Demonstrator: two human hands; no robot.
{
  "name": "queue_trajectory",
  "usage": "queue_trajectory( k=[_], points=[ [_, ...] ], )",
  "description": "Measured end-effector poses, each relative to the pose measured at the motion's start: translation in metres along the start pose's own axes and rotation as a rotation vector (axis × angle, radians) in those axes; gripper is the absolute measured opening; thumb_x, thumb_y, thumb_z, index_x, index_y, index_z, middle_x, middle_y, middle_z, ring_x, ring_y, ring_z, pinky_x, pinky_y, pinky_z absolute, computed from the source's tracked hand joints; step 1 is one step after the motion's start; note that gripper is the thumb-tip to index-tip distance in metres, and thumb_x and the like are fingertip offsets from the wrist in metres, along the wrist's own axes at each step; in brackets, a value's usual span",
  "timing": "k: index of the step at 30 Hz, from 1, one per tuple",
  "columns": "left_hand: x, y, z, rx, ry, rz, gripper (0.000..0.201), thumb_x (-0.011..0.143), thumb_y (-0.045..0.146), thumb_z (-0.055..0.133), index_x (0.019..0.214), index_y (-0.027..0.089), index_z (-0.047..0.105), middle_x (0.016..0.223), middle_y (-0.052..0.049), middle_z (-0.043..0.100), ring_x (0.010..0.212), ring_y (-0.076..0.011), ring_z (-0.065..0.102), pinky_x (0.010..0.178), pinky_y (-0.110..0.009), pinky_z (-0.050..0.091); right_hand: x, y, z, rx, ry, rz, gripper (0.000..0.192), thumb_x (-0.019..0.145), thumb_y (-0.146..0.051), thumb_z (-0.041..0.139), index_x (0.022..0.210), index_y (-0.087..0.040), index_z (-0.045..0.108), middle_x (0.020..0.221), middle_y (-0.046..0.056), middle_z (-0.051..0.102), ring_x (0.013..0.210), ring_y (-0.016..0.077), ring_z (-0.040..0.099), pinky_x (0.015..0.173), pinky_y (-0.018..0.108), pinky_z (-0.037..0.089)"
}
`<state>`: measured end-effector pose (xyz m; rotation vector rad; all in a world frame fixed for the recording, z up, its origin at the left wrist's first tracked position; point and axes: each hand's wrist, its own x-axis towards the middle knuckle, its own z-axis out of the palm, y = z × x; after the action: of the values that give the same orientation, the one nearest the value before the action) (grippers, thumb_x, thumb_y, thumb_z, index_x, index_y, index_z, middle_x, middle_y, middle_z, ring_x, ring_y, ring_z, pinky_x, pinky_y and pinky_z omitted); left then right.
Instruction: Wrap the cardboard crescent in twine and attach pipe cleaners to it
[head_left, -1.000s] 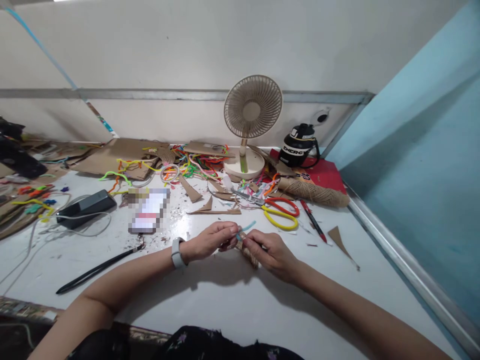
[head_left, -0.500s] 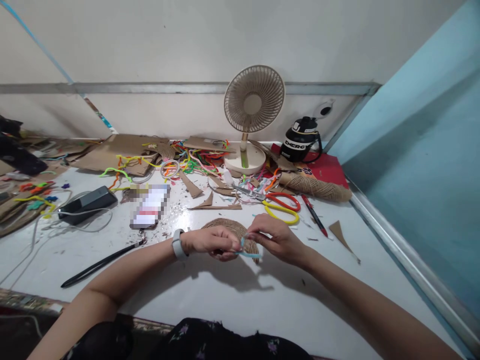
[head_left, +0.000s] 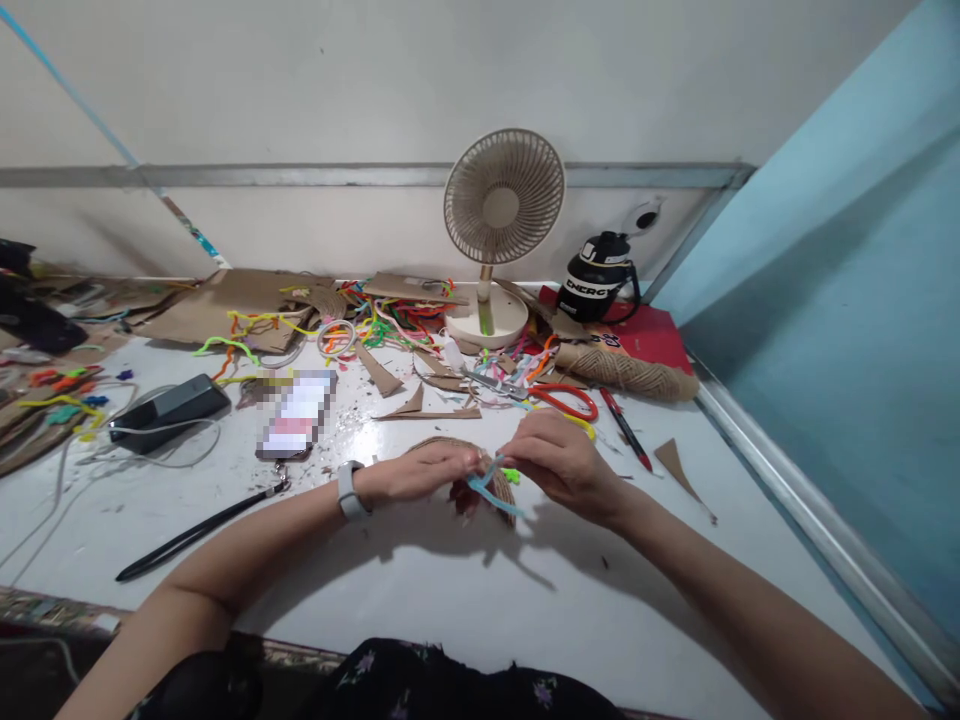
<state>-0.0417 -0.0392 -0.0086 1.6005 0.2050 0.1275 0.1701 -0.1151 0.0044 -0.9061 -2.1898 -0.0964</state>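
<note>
A light-blue pipe cleaner (head_left: 495, 499) is bent into a small loop between my hands, one tail hanging down to the right. My left hand (head_left: 427, 472) is closed on it at the fingertips. With thumb and fingers pinched, my right hand (head_left: 556, 465) grips its upper end. Beneath and behind them lies a twine-covered arched piece (head_left: 442, 442), partly hidden by my left hand. A small bright-green shape (head_left: 511, 476) shows on or beside the arch's right part. Just beyond my right hand are scissors (head_left: 568, 400) with orange and yellow handles.
A fan (head_left: 501, 210) stands at the back, near a black jug (head_left: 592, 280) and a twine roll (head_left: 626, 373). Colourful pipe cleaners (head_left: 390, 325) and cardboard scraps (head_left: 379, 370) lie around. A phone (head_left: 298, 415), a black device (head_left: 171, 410) and cables are left; a red-black pen (head_left: 626, 430) is right.
My right hand has lifted slightly and turned, drawing up one end of the pipe cleaner. My left fingers have straightened somewhat. The green shape has come into sight between my hands.
</note>
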Motion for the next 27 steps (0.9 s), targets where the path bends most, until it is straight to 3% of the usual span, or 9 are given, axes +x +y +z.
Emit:
queue_trajectory(
  k=[4, 10, 27],
  points=[
    [0.0, -0.003, -0.001, -0.113, 0.059, 0.016, 0.06, 0.095, 0.061, 0.03, 0.08, 0.012, 0.061, 0.069, -0.008, 0.066, 0.061, -0.014, 0.058, 0.066, -0.028, 0.048, 0.003, 0.006, -0.009, -0.124, 0.049, -0.116, 0.007, 0.092, -0.022, 0.057, 0.09, -0.021, 0.064, 0.072, 0.001, 0.064, 0.069, 0.0137, 0.056, 0.075, 0.031, 0.047],
    [0.0, -0.013, -0.002, -0.215, 0.083, 0.022, 0.048, 0.094, 0.053, 0.043, 0.083, 0.01, 0.061, 0.069, -0.01, 0.067, 0.059, -0.0151, 0.059, 0.06, -0.028, 0.046, 0.003, 0.008, -0.019, -0.254, 0.009, -0.209, 0.009, 0.09, -0.019, 0.06, 0.097, -0.022, 0.064, 0.076, 0.0, 0.068, 0.074, 0.0131, 0.06, 0.089, 0.034, 0.048],
    [-0.001, -0.005, 0.002, -0.169, 0.067, -0.048, 0.032, 0.088, 0.038, 0.05, 0.077, 0.011, 0.062, 0.062, -0.007, 0.064, 0.054, -0.0146, 0.058, 0.056, -0.026, 0.046, 0.001, 0.009, -0.014, -0.298, -0.001, -0.25, 0.013, 0.093, -0.018, 0.053, 0.098, -0.023, 0.064, 0.077, 0.0, 0.067, 0.076, 0.0124, 0.06, 0.09, 0.034, 0.05]
  ],
)
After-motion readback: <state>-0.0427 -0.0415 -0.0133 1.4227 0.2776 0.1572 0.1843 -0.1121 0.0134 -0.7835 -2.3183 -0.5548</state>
